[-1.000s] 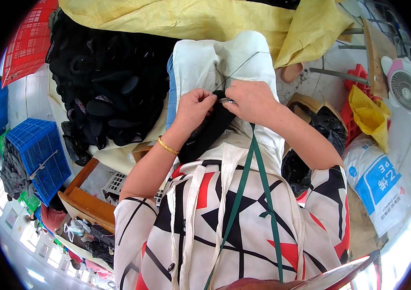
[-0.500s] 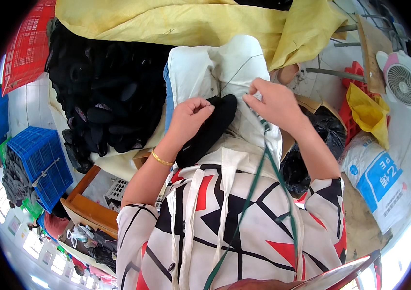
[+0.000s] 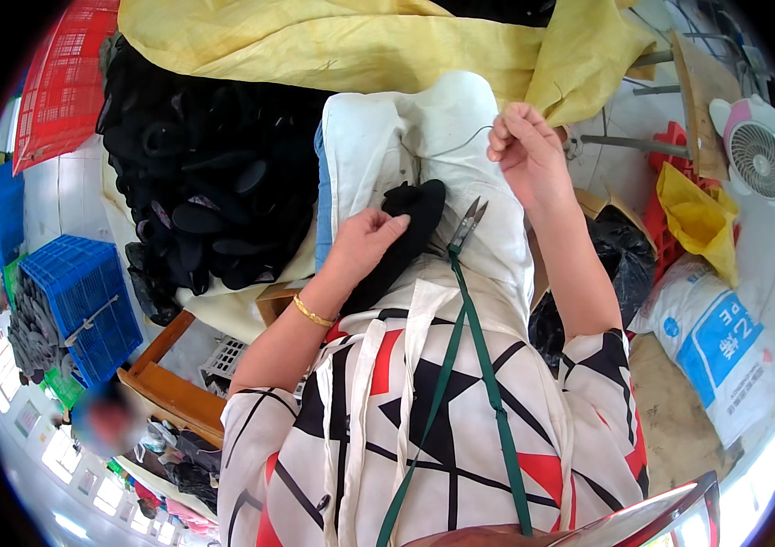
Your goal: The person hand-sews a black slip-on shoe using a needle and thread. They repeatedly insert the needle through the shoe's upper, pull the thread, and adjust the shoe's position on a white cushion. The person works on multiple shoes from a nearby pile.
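Note:
My left hand point(image 3: 369, 239) is closed on a black fabric slipper point(image 3: 417, 219), which lies in my lap on a white apron point(image 3: 460, 109). Thumb and fingers pinch its near side. Raised to the right, away from the slipper, my right hand point(image 3: 526, 153) has its fingertips pinched together. A thin dark thread point(image 3: 465, 146) runs over the apron to those fingertips; whether a needle is there I cannot tell. Small pointed scissors point(image 3: 468, 226) on a green ribbon point(image 3: 488, 383) rest on the apron between the slipper and my right forearm.
A large heap of black slippers point(image 3: 214, 182) lies at the left, beside yellow sheeting point(image 3: 333, 46). A blue crate point(image 3: 91, 301) and a wooden stool point(image 3: 173, 392) stand further left. On the right are a black plastic bag point(image 3: 620, 251), a white sack point(image 3: 707, 337) and a fan point(image 3: 761, 155).
My right hand has moved up and away from the slipper, drawing the thread with it. The scissors now lie on the apron, closer to the slipper. My left hand has shifted slightly downward.

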Motion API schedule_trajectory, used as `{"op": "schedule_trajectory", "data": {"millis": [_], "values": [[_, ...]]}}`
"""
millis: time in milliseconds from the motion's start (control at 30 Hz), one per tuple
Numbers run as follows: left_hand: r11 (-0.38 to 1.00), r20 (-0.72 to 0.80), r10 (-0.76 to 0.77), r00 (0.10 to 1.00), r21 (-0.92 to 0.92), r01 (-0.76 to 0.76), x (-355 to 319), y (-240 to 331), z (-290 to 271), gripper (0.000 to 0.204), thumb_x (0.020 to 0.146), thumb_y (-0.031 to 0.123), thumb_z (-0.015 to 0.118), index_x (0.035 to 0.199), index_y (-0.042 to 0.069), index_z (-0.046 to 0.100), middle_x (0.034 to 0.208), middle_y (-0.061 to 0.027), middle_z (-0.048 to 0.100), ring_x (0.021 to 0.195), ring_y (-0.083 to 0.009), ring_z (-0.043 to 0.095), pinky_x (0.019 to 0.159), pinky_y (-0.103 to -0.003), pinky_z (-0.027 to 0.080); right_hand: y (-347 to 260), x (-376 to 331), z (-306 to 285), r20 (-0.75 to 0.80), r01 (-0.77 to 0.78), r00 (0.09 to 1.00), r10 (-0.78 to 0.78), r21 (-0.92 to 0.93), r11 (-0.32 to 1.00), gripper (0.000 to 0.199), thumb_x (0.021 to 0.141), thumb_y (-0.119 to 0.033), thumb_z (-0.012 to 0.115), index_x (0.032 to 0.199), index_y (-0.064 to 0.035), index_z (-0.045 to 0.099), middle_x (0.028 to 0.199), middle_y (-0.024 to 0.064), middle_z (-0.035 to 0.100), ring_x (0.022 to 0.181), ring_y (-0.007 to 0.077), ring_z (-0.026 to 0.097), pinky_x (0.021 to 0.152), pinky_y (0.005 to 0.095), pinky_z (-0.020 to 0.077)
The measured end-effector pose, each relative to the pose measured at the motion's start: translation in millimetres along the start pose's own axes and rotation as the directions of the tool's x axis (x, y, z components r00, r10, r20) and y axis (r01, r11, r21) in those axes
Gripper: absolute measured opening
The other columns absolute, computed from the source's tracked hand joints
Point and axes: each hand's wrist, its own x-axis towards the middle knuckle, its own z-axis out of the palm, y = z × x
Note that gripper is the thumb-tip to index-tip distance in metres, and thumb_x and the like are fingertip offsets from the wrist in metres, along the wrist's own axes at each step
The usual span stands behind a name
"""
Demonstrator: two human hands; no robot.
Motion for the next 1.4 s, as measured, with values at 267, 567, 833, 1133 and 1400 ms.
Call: {"op": "schedule_trajectory", "data": {"millis": [267, 567, 833, 1133, 1400], "values": [[0.812, -0.021, 0.455, 0.89, 0.42, -0.405, -34.7, 50.1, -17.5, 0.022, 0.085, 0.018, 0.076, 0.096, 0.003, 0.066, 0.073, -0.006, 0.06, 0.066, -0.0189, 0.057, 0.061, -0.032, 0.047, 23.8, -23.4, 7.6, 0.01, -0.099, 0.987, 0.161, -0.751, 0.653, 0.033, 0.098, -0.036, 0.065, 0.097, -0.0025, 0.064, 0.077, -0.0025, 0.059, 0.068, 0.006, 0.053, 0.063, 0.0226, 0.0464], [0.664, -0.115, 0.719, 0.685, 0.404, -0.629, -33.1, 36.9, -36.1, 0.016, 0.081, 0.004, 0.072, 0.095, 0.0, 0.065, 0.081, -0.0078, 0.06, 0.071, -0.0221, 0.056, 0.063, -0.032, 0.047, 40.5, -23.1, 45.1, 0.123, -0.052, 0.973, 0.195, -0.706, 0.706, 0.047, 0.096, -0.044, 0.065, 0.089, 0.0023, 0.063, 0.073, 0.0035, 0.059, 0.066, 0.0121, 0.051, 0.062, 0.0289, 0.0457], [0.853, -0.078, 0.197, 0.977, -0.477, -0.21, -27.7, 32.6, -41.8, 0.012, 0.09, 0.009, 0.072, 0.085, 0.005, 0.062, 0.086, 0.0067, 0.056, 0.075, -0.0065, 0.049, 0.071, -0.02, 0.04, 46.9, -32.2, 54.9, 0.289, 0.297, 0.954, -0.077, -0.891, 0.342, 0.038, 0.098, -0.033, 0.062, 0.088, 0.0036, 0.061, 0.069, 0.0055, 0.052, 0.065, 0.0117, 0.046, 0.06, 0.0304, 0.0417], [0.745, -0.033, 0.268, 0.963, -0.627, -0.228, -16.1, 19.7, -37.1, 0.008, 0.093, 0.006, 0.069, 0.087, 0.007, 0.064, 0.085, 0.0051, 0.065, 0.076, -0.0035, 0.055, 0.074, -0.02, 0.044, 54.6, -25.0, 47.1, 0.149, 0.109, 0.988, 0.033, -0.84, 0.532, 0.046, 0.096, -0.037, 0.061, 0.075, 0.0034, 0.052, 0.063, 0.0139, 0.048, 0.058, 0.0193, 0.045, 0.057, 0.0357, 0.0424], [0.737, -0.046, 0.275, 0.96, -0.631, -0.241, -22.6, 24.3, -39.8, 0.013, 0.094, 0.01, 0.069, 0.084, 0.006, 0.063, 0.082, 0.0064, 0.06, 0.076, -0.0031, 0.05, 0.072, -0.021, 0.042, 35.3, -31.5, 67.6, 0.242, 0.201, 0.969, 0.043, -0.881, 0.429, 0.045, 0.096, -0.038, 0.059, 0.076, 0.0031, 0.054, 0.067, 0.0181, 0.054, 0.06, 0.0301, 0.053, 0.058, 0.0397, 0.0442]]}}
